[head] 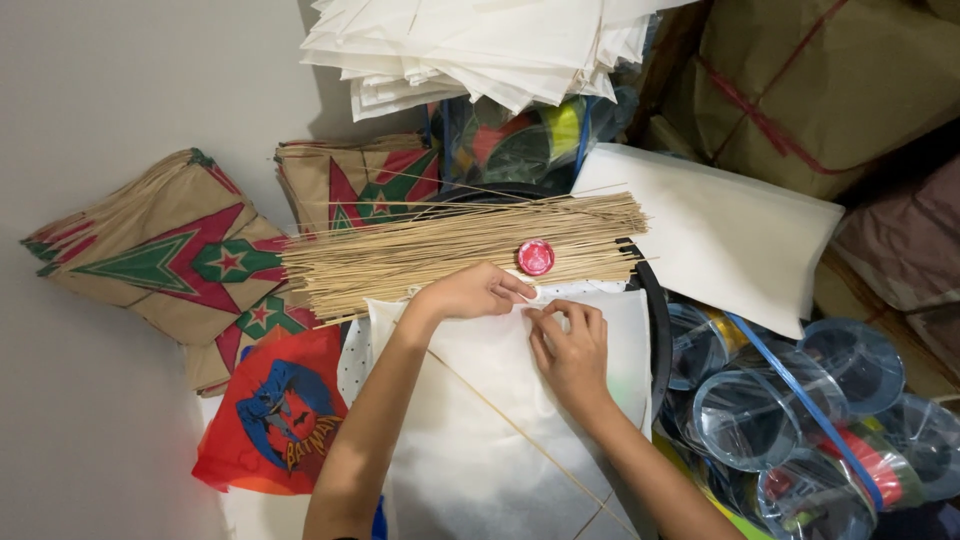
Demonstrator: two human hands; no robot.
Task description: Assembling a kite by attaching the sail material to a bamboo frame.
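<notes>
A white paper sheet lies in front of me with a thin bamboo stick running diagonally across it. My left hand pinches the sheet's top corner next to the stick's end. My right hand presses its fingers on the same corner, just right of the left hand. Right above both hands lies a bundle of thin bamboo sticks with a small red round cap resting on it.
Brown paper kites with red and green star prints lie at the left, and a red printed kite below them. A stack of white paper sits at the top. Clear plastic spools crowd the right, beside a white sheet.
</notes>
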